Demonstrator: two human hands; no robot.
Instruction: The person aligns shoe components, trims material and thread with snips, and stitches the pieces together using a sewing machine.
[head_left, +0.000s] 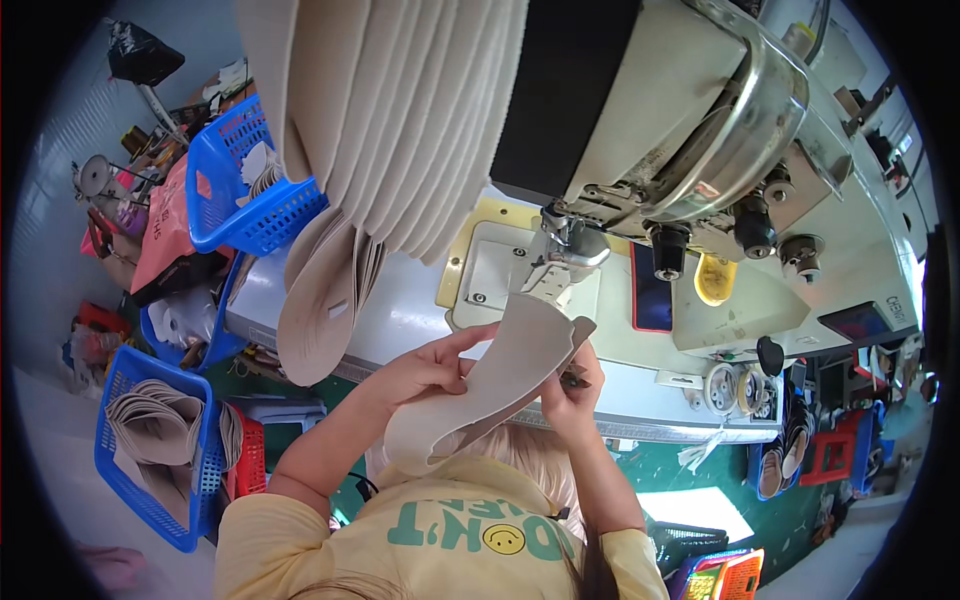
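A curved beige shoe-upper piece [505, 375] is held up in front of my chest, its upper end close below the needle area [565, 250] of a sewing machine. My left hand [440, 365] grips its left edge, thumb on the near face and index finger stretched along it. At the right edge, my right hand [575, 390] is closed on the piece's folded side. Something small and dark shows between those right fingers; its kind is unclear. Behind the piece, a second edge layer is partly hidden.
Stacked beige pieces [400, 120] loom at the upper middle, and another bunch [325, 300] droops over the table edge [375, 355]. Blue baskets [215, 210] stand at the left, one lower down [205, 480] with more pieces. A red-edged phone [652, 290] lies right of the needle.
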